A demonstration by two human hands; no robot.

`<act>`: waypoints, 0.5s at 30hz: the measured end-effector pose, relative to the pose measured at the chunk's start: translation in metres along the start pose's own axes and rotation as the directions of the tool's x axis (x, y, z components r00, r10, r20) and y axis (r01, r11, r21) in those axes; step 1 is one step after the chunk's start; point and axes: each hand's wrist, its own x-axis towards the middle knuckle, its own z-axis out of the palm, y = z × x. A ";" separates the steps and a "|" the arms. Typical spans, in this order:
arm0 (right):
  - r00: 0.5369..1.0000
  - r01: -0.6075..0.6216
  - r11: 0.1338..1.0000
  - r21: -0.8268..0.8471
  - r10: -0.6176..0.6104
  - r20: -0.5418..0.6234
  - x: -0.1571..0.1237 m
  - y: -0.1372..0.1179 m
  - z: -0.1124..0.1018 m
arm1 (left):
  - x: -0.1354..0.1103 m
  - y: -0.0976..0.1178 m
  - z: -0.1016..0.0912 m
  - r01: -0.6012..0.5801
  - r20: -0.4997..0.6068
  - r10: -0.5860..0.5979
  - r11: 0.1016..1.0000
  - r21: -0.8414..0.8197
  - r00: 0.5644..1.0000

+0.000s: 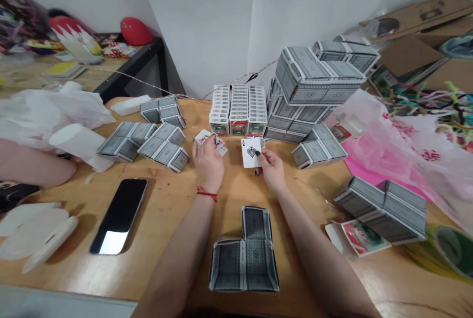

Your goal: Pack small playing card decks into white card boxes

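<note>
"What's in your grasp?"

"Your right hand (272, 167) pinches the ace of spades (250, 153) near the frame's centre, its long axis running up the picture. Your left hand (209, 163) is over loose cards (202, 136), left of the ace; I can't tell whether it grips one."

"And around them?"

"The L-shaped box (256, 259) lies below, lower centre, nearer your right hand. Card packs (239, 106) block the way above."

Thin red cord bracelet (207, 193) around left wrist (209, 186); dark polish (258, 154) on nails of right hand (274, 167); both forearms (186, 249) bare.
</note>
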 end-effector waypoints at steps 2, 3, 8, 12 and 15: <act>1.000 -0.016 1.000 -0.019 0.016 0.007 -0.001 -0.001 0.001 | -0.002 0.003 -0.002 -0.045 -0.052 0.043 0.998 -0.051 0.998; 1.000 -0.025 0.999 -0.023 0.025 0.013 -0.001 -0.001 0.001 | -0.002 0.005 -0.003 -0.080 -0.057 0.076 0.994 -0.078 0.995; 0.999 -0.040 0.999 0.025 0.039 0.027 0.001 -0.002 0.000 | -0.004 0.019 -0.004 -0.381 0.161 0.448 0.865 -0.327 0.879; 0.998 -0.062 0.992 0.108 0.064 -0.015 0.003 0.000 -0.002 | -0.008 0.031 -0.002 -0.448 0.221 0.622 0.726 -0.521 0.751; 0.997 -0.062 0.989 0.131 0.068 -0.042 0.004 0.001 -0.003 | -0.014 0.034 0.000 -0.417 0.197 0.621 0.695 -0.586 0.759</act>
